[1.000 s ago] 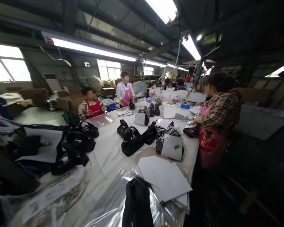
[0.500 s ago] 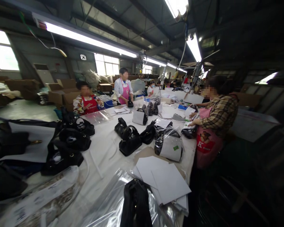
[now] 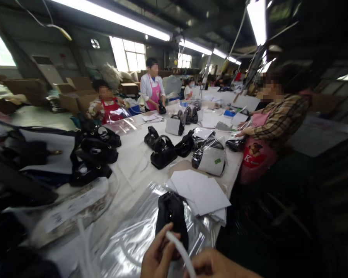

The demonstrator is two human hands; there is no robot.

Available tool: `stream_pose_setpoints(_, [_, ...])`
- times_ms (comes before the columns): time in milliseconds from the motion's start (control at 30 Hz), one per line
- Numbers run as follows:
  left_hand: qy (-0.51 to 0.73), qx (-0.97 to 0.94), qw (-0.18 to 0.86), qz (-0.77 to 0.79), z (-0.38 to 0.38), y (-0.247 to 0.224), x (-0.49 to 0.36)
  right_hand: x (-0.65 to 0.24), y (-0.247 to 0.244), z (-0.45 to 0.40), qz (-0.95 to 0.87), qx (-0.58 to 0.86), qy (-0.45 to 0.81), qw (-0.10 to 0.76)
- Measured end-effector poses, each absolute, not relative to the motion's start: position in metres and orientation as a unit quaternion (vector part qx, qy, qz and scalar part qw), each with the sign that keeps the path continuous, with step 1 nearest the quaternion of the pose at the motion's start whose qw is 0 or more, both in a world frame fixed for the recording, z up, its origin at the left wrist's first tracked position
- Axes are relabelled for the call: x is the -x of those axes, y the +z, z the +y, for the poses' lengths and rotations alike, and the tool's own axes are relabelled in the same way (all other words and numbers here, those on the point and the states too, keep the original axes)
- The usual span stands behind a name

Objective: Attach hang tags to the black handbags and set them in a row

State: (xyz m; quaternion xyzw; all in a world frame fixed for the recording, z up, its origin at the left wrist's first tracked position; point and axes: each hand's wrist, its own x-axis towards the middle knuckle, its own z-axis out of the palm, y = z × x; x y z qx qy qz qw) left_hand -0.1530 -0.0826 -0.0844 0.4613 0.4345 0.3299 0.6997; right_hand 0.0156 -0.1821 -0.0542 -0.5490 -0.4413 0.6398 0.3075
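Observation:
At the bottom of the view, my left hand [image 3: 158, 253] is closed around one end of a bendy white strip [image 3: 180, 247], pinching it between thumb and fingers. My right hand [image 3: 217, 264] is beside it at the lower edge, its fingers curled round the strip's lower part; they are partly hidden. Just beyond my hands lies a black handbag [image 3: 171, 210] with its zip side up, partly covered by my left hand. Under the handbag spread clear plastic bags [image 3: 133, 220]. A stack of white cards [image 3: 203, 193] lies to the right of it.
Black handbags [image 3: 162, 154] stand mid-table near wrapped handbags [image 3: 210, 158]. More black bags [image 3: 95, 148] are piled at left, by a clear bag of packing [image 3: 72, 212]. A co-worker in a plaid shirt [image 3: 278, 119] stands at the right edge; two others are across the table.
Both my hands have come into view from below, with the white strip held between them. My view has tipped downward, so the table sits higher in it.

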Motion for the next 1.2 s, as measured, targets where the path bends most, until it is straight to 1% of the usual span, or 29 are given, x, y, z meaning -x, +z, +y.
stream_pose_setpoints(100, [0.327, -0.513, 0.666, 0.431, -0.075, -0.085, 0.162, -0.019, -0.060, -0.194, -0.365, 0.557, 0.660, 0.348])
stream_pose_setpoints(233, [0.356, -0.544, 0.588, 0.482, -0.050, -0.102, 0.172, -0.034, -0.063, -0.204, -0.319, 0.602, 0.627, 0.379])
stream_pose_setpoints(367, [0.308, -0.627, 0.556, 0.450, -0.026, -0.121, 0.161, -0.039, -0.073, -0.202, -0.316, 0.617, 0.608, 0.387])
stream_pose_setpoints(500, [0.276, -0.698, 0.505, 0.426, -0.008, -0.134, 0.136, -0.040, -0.100, -0.182, -0.285, 0.622, 0.597, 0.420])
stream_pose_setpoints(600, [0.266, -0.733, 0.465, 0.419, 0.004, -0.144, 0.118, -0.046, -0.126, -0.160, -0.279, 0.624, 0.591, 0.428])
stream_pose_setpoints(800, [0.275, -0.715, 0.462, 0.448, 0.018, -0.175, 0.097, -0.052, -0.158, -0.129, -0.338, 0.629, 0.582, 0.390])
stream_pose_setpoints(933, [0.297, -0.698, 0.464, 0.459, 0.021, -0.196, 0.095, -0.052, -0.170, -0.120, -0.333, 0.649, 0.561, 0.390])
stream_pose_setpoints(1067, [0.309, -0.693, 0.458, 0.463, 0.020, -0.203, 0.097, -0.052, -0.178, -0.111, -0.337, 0.666, 0.537, 0.393])
stream_pose_setpoints(1200, [0.323, -0.679, 0.460, 0.473, 0.017, -0.201, 0.103, -0.049, -0.172, -0.098, -0.296, 0.671, 0.549, 0.401])
